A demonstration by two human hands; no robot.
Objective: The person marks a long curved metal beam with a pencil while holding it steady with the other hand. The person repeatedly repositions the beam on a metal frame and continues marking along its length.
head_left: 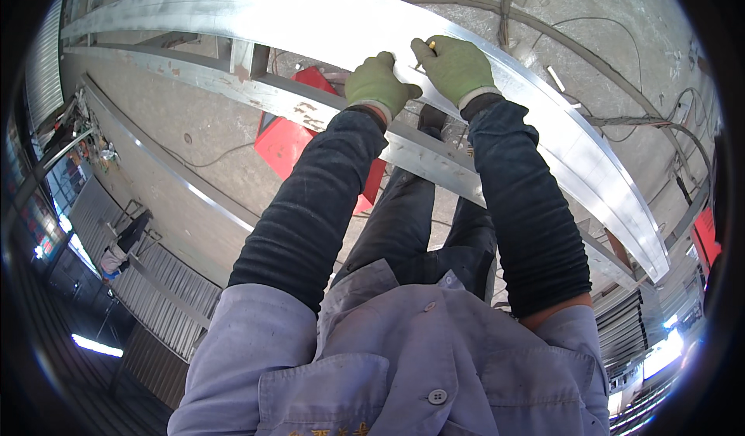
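Observation:
A long, shiny silver metal panel [310, 13] stretches across in front of me, its edges bent by the lens. My right hand [459, 69], in a green glove, is closed over the panel and pinches a thin pencil-like stick [431, 45] with a yellowish end. Its lower part points down at the metal beside the fingers. To its left, my left hand [379, 86], also gloved in green, rests on the panel's near edge with the thumb stretched out toward the right. Nothing shows in that hand; its fingertips are partly hidden.
A metal rail [434, 160] with worn patches runs along the panel's near side. Below it stands a red object [287, 145] by my legs. Cables [605, 63] lie on the concrete floor beyond. Stacked ribbed metal pieces [167, 281] lie at the left.

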